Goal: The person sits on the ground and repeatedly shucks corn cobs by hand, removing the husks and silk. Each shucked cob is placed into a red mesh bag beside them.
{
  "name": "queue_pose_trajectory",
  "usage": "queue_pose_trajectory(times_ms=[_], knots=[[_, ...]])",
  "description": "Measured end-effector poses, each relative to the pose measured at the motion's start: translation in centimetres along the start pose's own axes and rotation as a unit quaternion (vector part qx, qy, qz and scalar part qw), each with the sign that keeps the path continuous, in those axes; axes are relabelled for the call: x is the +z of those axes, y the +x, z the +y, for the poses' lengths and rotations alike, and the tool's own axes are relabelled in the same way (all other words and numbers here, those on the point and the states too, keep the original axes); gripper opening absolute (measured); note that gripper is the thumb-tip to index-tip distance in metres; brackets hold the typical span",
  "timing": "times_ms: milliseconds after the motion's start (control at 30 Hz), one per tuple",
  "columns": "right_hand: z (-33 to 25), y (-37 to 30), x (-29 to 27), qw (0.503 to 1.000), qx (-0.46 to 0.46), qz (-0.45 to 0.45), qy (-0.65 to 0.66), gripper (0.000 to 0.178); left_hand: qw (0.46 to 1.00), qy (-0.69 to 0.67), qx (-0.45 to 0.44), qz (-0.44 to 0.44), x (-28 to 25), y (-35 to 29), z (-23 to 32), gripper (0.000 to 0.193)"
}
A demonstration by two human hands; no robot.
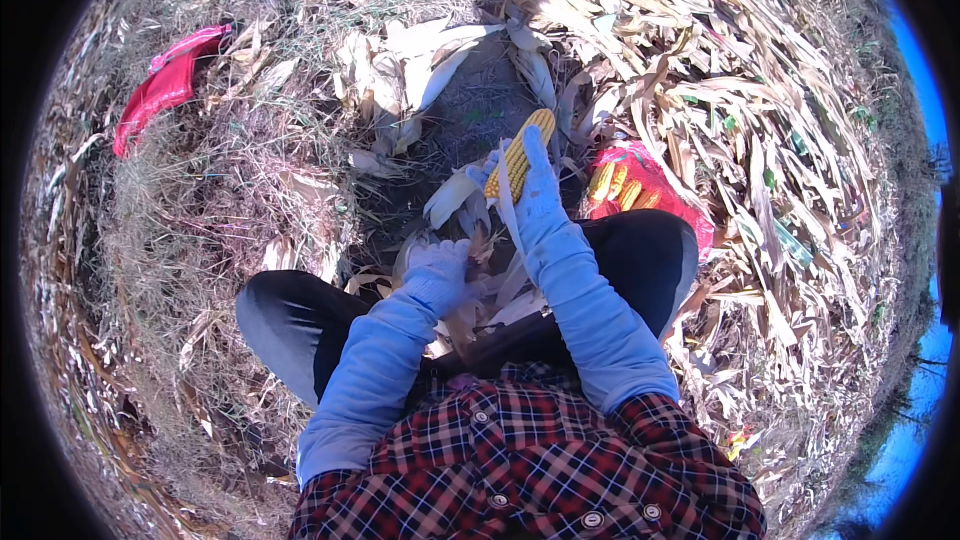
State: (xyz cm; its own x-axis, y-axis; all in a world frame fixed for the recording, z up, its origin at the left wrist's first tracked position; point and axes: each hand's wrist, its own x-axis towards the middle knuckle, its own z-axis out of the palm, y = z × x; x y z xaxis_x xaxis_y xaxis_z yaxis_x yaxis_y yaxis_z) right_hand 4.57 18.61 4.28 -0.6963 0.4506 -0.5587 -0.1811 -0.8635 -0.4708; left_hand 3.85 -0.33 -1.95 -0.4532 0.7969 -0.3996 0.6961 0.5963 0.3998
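In front of me, my right hand [541,192], in a pale glove, grips a yellow ear of corn [516,162] with its kernels bare and its tip pointing up and away. Loose strips of pale husk [455,198] hang around the ear's lower end. Lower and to the left, my left hand [437,265], also gloved and slightly blurred, is closed with its fingers against dry corn husk [482,245]. The hand itself partly hides what lies under its palm. More husk pieces lie in my lap below both hands.
Right of my knee, a red mesh sack [697,208] holds several yellow ears [620,186]. Another red sack [160,100] lies on dry grass at the far left. Unhusked ears and pale husks [385,80] lie ahead. Dry corn stalks [760,90] are heaped along the right.
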Motion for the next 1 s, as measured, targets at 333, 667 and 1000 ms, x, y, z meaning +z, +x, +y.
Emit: queue_pose_trajectory(times_ms=[333,667,1000], knots=[[-9.6,-13.5,4.6,0.947,0.038,-0.319,0.028,0.049,0.98,-0.129,-0.03,0.149,-0.8,1.0,-3.4,0.072],[-19.4,-4.1,-23.7,0.992,-0.045,0.072,0.09,0.041,0.978,-0.162,-0.015,0.132,1.1,1.5,-4.2,0.062],[-18.1,8.3,-32.7,0.936,-0.058,0.33,0.104,0.046,0.985,-0.162,-0.012,0.059,2.9,4.0,-3.3,0.063]])
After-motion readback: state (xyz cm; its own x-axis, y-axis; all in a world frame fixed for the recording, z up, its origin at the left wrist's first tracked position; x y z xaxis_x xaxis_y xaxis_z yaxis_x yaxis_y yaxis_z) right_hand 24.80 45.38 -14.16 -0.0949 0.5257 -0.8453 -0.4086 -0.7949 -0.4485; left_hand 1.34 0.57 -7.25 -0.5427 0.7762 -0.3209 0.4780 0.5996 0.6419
